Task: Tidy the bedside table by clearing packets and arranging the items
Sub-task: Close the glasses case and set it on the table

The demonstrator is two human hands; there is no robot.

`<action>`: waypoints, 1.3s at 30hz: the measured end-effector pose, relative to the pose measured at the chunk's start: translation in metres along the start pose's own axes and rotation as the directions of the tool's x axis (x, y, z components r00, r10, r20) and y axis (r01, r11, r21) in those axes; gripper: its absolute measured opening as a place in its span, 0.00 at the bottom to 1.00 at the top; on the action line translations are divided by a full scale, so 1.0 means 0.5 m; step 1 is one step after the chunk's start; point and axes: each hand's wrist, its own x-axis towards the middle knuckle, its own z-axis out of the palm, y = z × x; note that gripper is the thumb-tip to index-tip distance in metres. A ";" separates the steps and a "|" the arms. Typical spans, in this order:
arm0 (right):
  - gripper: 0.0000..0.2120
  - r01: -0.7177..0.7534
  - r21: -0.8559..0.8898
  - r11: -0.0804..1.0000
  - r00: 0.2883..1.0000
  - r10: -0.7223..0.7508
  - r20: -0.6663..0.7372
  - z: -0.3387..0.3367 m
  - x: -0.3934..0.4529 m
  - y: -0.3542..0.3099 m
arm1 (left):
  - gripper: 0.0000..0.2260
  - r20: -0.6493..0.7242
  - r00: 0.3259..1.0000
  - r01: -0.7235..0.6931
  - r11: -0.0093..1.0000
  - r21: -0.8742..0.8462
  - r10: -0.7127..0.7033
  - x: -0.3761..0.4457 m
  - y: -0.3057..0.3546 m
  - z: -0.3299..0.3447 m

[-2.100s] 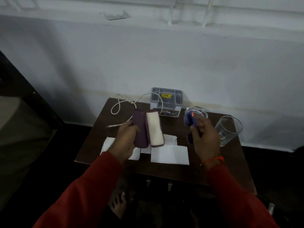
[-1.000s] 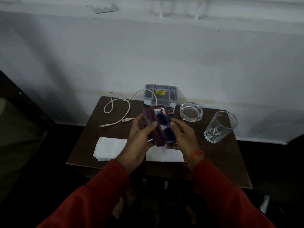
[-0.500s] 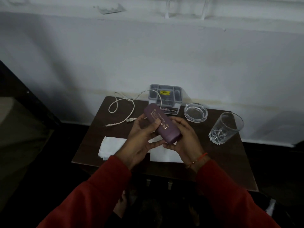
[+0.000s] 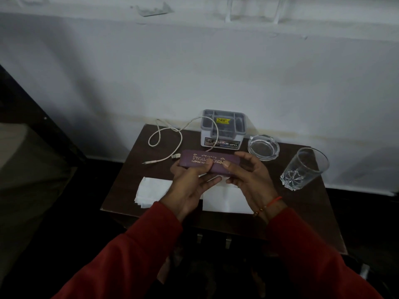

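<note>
A closed purple glasses case (image 4: 200, 161) with gold lettering is held level above the middle of the small brown bedside table (image 4: 306, 212). My left hand (image 4: 190, 186) grips its left half from below, thumb on the front face. My right hand (image 4: 250, 180) holds its right end. The blue glasses are out of sight. White tissues (image 4: 151, 190) and a folded white paper (image 4: 226, 199) lie on the table under my hands.
A grey compartment organiser (image 4: 223, 128) stands at the back against the wall. A white cable (image 4: 170, 139) runs from it across the back left. A glass ashtray (image 4: 263, 147) and a tall drinking glass (image 4: 304, 169) stand on the right.
The case was open in my left hand while my right hand held blue glasses. The glasses went into the case, it closed, and both hands turned it level.
</note>
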 end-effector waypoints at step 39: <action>0.07 0.249 -0.766 0.592 0.961 -0.252 0.118 -0.063 0.065 0.030 | 0.08 0.206 0.873 -0.311 0.178 0.934 0.443 0.042 0.051 -0.100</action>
